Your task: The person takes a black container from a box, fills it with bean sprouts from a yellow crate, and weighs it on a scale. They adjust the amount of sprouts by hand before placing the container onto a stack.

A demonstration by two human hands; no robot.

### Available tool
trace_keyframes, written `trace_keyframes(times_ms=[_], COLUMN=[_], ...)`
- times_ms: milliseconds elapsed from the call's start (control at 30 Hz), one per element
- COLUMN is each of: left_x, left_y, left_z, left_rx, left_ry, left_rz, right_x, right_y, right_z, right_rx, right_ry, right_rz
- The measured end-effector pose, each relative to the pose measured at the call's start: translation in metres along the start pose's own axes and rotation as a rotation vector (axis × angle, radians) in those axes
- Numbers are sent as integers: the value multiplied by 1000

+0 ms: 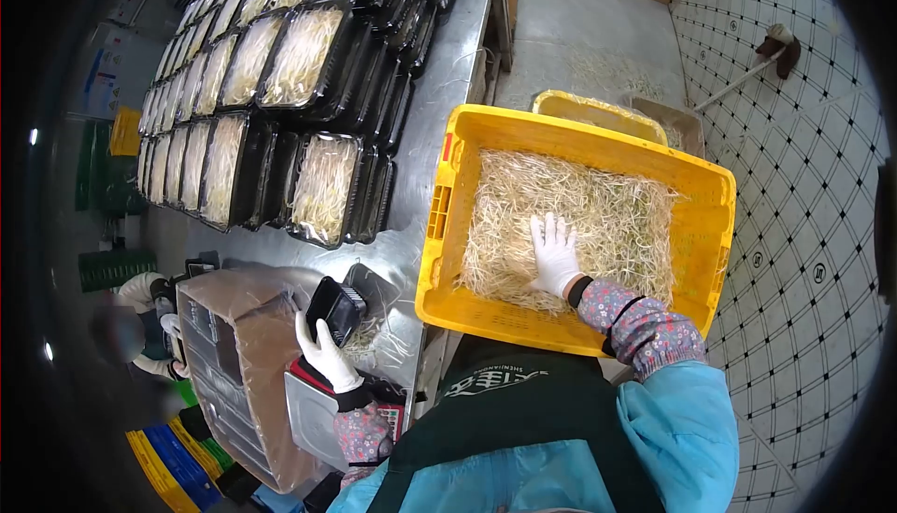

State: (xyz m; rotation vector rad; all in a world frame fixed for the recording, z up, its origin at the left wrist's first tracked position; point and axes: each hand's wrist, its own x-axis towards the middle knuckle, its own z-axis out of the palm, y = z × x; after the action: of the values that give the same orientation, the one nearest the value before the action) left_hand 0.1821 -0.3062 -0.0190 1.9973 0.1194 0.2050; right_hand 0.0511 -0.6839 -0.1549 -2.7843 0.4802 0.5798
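My right hand, in a white glove, lies on the heap of bean sprouts with its fingers stretched out. The sprouts fill much of a yellow plastic crate, which stands beside the metal table. Over the table, my left hand, also gloved in white, has its thumb and fingers apart. Right by its fingertips is an unfilled black plastic tray, tilted. Below that hand a scale with a metal plate shows in part. Loose sprouts are scattered on the table near the tray.
Stacked black trays of sprouts cover the far part of the metal table. A large plastic-lined box holds more black trays at the left. Behind it is another person. A second yellow crate stands beyond mine.
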Motion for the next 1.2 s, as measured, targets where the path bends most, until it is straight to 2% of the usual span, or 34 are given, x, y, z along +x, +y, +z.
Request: trace_keyframes(times_ms=[67, 133, 200, 267, 333, 400, 467, 500, 533, 600, 633, 667, 733, 800, 867, 900, 933, 1000, 1067, 1133, 1200], left_x=[-2, -1, -4, -9, -14, -17, -26, -28, -24, -31, -28, -25, -8, -15, -9, -14, -18, -32, -39, -65, -79], left_y=[-15, -39, -52, -63, -77, -90, -95, -107, -144, -112, -124, -135, -207, -160, -146, -116, -99, -42, -1, 74, 97], left_z=[-11, -31, -44, -53, -60, -62, -56, -56, -63, -47, -47, -45, -42, -34, -42, -40, -42, -41, -32, -26, -27], left_rx=[152, 229, 367, 363, 114, 28, -263, -257, -241, -375, -443, -498, -174, -254, -222, -363, -299, -368, -295, 12, 460], left_ry=[172, 190, 269, 323, 348, 377, 429, 440, 401, 344, 349, 382, 615, 712, 790, 789, 756, 668, 682, 615, 536], left_rz=[-3, 21, -45, -91, -205, -258, -460, -474, -442, -513, -545, -473, -148, -231, -163, -145, -59, 16, 305, 546, 728], right_x=[7, 20, 33, 36, 37, 27, 18, 19, 13, 7, 8, 6, -1, -10, -16, -19, -22, -27, -33, -33, -36], right_y=[9, 27, 43, 47, 52, 52, 63, 69, 72, 77, 82, 85, 83, 70, 59, 51, 40, 11, -23, -64, -113], right_z=[4, 4, -2, -4, -6, -25, -30, -24, -26, -37, -33, -36, -43, -69, -90, -101, -112, -134, -150, -159, -164], right_rx=[28, 53, 252, 201, 339, 349, 494, 532, 524, 343, 293, 279, 362, 296, 277, 264, 245, 220, 120, 31, -58], right_ry=[-13, -21, -175, -142, -127, -128, 2, 13, 17, -111, -101, -95, 17, 33, 75, 83, 92, 111, 211, 256, 301], right_rz=[-4, -17, 65, 100, 132, 145, 98, 90, 78, 41, 39, 20, -16, -60, -132, -159, -212, -304, -495, -617, -740])
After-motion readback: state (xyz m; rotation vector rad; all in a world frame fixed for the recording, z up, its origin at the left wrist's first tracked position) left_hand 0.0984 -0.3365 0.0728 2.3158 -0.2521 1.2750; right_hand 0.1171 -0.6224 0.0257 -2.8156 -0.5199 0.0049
